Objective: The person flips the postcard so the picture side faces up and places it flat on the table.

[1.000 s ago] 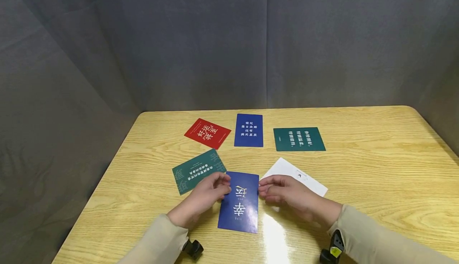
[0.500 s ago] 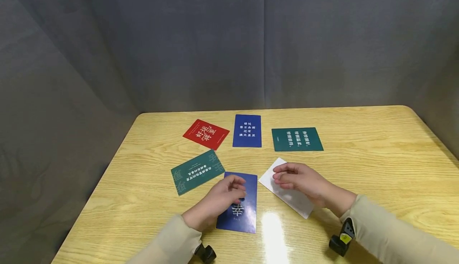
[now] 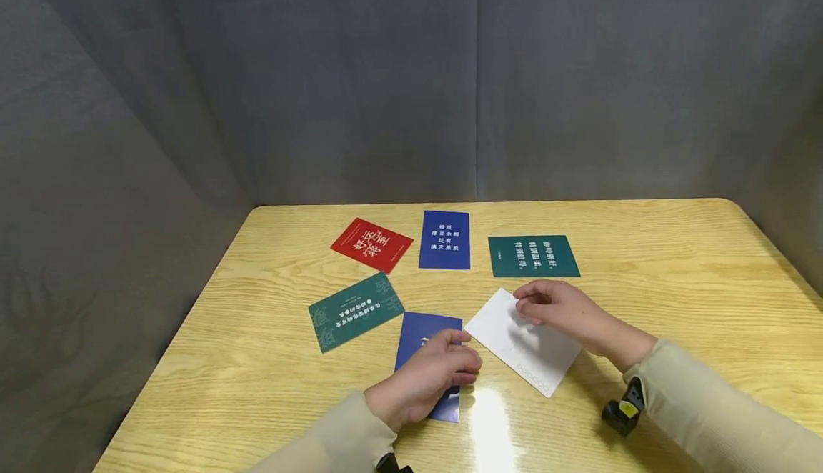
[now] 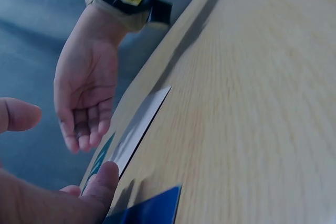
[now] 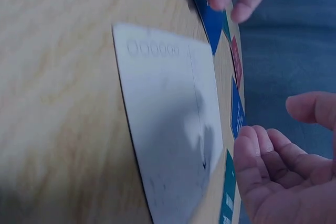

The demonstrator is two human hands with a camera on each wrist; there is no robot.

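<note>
My left hand (image 3: 432, 373) hovers over the near blue card (image 3: 418, 337), hiding much of its lettering. Its fingers are loosely bent and hold nothing. My right hand (image 3: 572, 312) hangs above the far right part of a white card (image 3: 514, 348), its fingers relaxed and nothing between them. In the right wrist view the white card (image 5: 163, 108) lies flat, with a row of small printed circles at one end and the hand's shadow across it. The right palm (image 4: 86, 82) shows in the left wrist view, apart from the card.
Behind lie a red card (image 3: 373, 245), a second blue card (image 3: 444, 240) and a green card (image 3: 534, 256). Another green card (image 3: 356, 312) lies at the left, by the near blue card's corner. A grey cloth (image 3: 360, 87) encloses the wooden table (image 3: 675, 294).
My left hand has moved right, from the near blue card's left edge to over its right side. My right hand has left that card's right edge and moved right, over the white card.
</note>
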